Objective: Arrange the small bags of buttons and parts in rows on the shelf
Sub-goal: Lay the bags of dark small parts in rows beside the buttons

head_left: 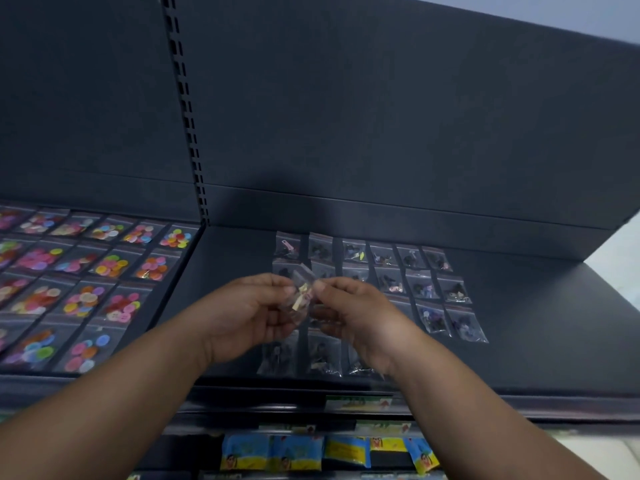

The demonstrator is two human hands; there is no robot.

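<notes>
A dark shelf [536, 323] with a tall dark back panel fills the view, split by a slotted upright [187, 116]. Above its right bay a small clear bag [302, 296] with pale pieces inside is held off the surface. The left hand [242, 317] pinches its left edge and the right hand [353, 313] its right edge, both equally near. Its long axis seems to run near-to-far, slightly tilted, though blur makes this uncertain. Directly beneath and beyond it lie the rows of bags of dark parts [426, 289], so the open slot is probably straight down and hidden by the hands. Bags of coloured buttons [86, 299] fill the left bay. Blue and yellow packets [277, 452] sit on a lower level under a label strip [356, 403]. No writing is readable.
</notes>
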